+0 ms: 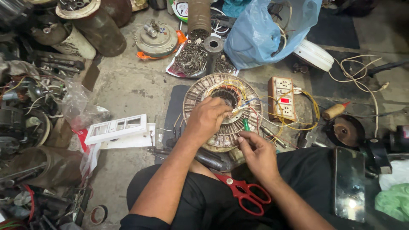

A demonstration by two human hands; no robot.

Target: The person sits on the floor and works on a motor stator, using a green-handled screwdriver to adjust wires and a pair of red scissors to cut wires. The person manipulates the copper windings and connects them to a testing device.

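A round fan motor [221,111] with copper windings lies on the floor [132,85], right in front of the person's knees. The left hand [207,119] rests on top of the motor. Its grip is pinched closed on thin wire ends [239,108] near the middle hole. The right hand [258,154] sits at the motor's near edge. Its fingers are curled close together around a small green-handled tool [246,125], but how tightly, I cannot tell.

Yellow, red and blue wires [298,123] run from the motor across to a white and orange switch board [282,99] just beside it on the right. Red scissors [244,192] lie on the person's lap, close under the right wrist. A dark phone [349,184] lies on the person's right leg.

A lot of stuff crowds around. A white plastic frame [117,128] lies to the left of the motor. A pile of screws [191,60] and a dark metal socket [212,46] sit just behind the motor. A blue plastic bag [264,32] is behind those. Old motors and cans [85,25] fill the far left side. A round rusty disc [346,130] lies to the right, past the wires.
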